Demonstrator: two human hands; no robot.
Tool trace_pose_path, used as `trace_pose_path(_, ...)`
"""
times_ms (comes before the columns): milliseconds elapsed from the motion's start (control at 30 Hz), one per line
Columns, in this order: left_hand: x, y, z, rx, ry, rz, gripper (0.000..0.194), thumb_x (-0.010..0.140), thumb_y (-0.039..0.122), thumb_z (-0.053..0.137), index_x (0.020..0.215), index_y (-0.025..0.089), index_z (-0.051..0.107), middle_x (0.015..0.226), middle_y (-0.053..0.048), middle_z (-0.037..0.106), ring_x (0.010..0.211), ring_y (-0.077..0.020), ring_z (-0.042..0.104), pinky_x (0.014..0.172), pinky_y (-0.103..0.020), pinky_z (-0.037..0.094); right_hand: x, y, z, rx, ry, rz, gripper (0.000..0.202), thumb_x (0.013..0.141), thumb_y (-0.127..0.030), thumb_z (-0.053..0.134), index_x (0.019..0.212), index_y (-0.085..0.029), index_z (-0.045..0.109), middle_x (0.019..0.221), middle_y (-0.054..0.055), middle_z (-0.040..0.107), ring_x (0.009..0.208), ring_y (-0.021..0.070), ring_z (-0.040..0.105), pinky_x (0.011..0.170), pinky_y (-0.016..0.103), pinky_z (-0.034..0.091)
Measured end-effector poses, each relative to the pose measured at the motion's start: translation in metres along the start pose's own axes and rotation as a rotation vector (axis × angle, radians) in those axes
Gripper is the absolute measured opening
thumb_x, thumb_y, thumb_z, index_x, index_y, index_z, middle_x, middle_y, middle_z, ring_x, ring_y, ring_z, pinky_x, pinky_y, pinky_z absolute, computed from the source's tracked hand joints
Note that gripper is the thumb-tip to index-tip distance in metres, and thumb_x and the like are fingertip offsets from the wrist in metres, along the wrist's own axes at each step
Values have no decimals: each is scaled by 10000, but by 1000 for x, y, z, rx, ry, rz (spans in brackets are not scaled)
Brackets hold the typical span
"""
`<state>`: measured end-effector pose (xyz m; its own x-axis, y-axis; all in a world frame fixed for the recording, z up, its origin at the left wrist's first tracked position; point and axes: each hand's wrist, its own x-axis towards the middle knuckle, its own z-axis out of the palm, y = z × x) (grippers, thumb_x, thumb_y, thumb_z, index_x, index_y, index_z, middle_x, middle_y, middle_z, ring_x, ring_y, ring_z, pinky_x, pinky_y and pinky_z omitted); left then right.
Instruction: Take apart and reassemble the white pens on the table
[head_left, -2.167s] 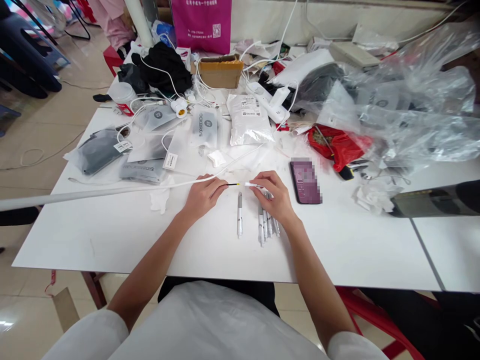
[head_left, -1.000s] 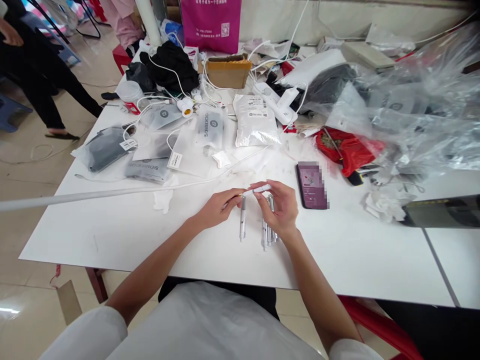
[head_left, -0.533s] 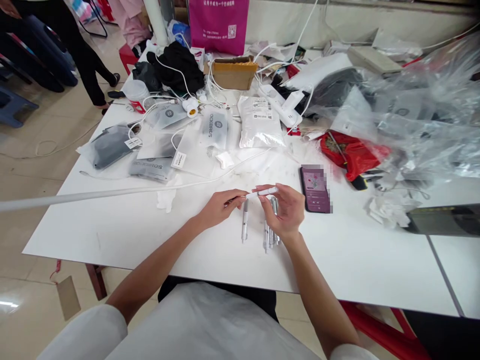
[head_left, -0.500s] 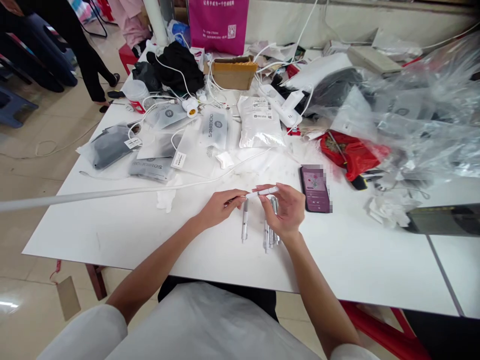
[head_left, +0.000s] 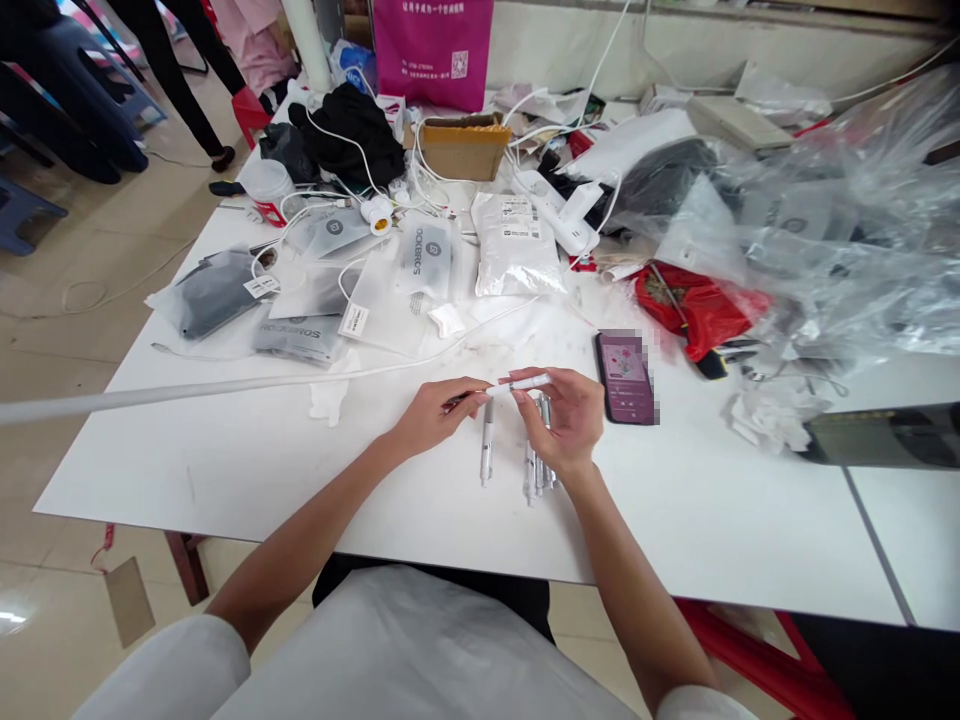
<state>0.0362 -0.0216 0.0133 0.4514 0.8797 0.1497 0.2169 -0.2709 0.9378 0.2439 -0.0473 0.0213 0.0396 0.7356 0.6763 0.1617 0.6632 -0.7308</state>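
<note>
Our left grip [head_left: 433,414] and right grip [head_left: 568,415] both pinch 1 pen [head_left: 531,383], earlier held in separate pieces, now seemingly joined.

The person wears a loose shirt [head_left: 420,650] of pale grey, close to white, its visible front plain, with soft creases and faint shading. It has 2 short sleeves: the left sleeve [head_left: 169,670] is rounded and wide at the hem, and the right sleeve [head_left: 701,703], partly cut off by the view, is the same pale colour. Black legwear [head_left: 336,578] shows past the shirt's edge. The 2 forearms [head_left: 300,540], the left grip [head_left: 431,418] and the right grip [head_left: 568,418] are bare.
</note>
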Motion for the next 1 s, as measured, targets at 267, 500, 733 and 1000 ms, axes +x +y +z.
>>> trace_pose_path(267,0,1,-1,-22,40,-13,356,1080,498,612,1118,198,800,751,-7,705,644,-110,577,618,-227,451,3,1,-2,51,96,81,455,980,-155,759,1344,-316,539,1122,45,761,1023,257,831,824,467,731)
trace_pose_path(500,-1,0,0,-41,-27,-51,384,1073,510,625,1280,225,777,791,-9,726,707,-121,647,655,-221,483,0,2,-1,17,20,18,489,980,-121,743,1384,-312,545,1126,49,761,1034,257,827,804,457,733)
trace_pose_path(733,0,-2,0,-4,15,-28,364,1079,517,610,1113,210,803,783,-16,731,687,-119,627,640,-231,472,0,3,-2,-3,11,1,518,966,-112,745,1398,-314,540,1131,41,767,998,246,827,784,449,736)
trace_pose_path(1000,0,-2,0,-46,25,-29,379,1073,520,616,1103,187,796,758,-22,706,664,-119,598,598,-233,442,8,-1,-7,41,228,109,426,972,-232,785,1315,-341,557,1066,22,742,970,243,805,848,503,717)
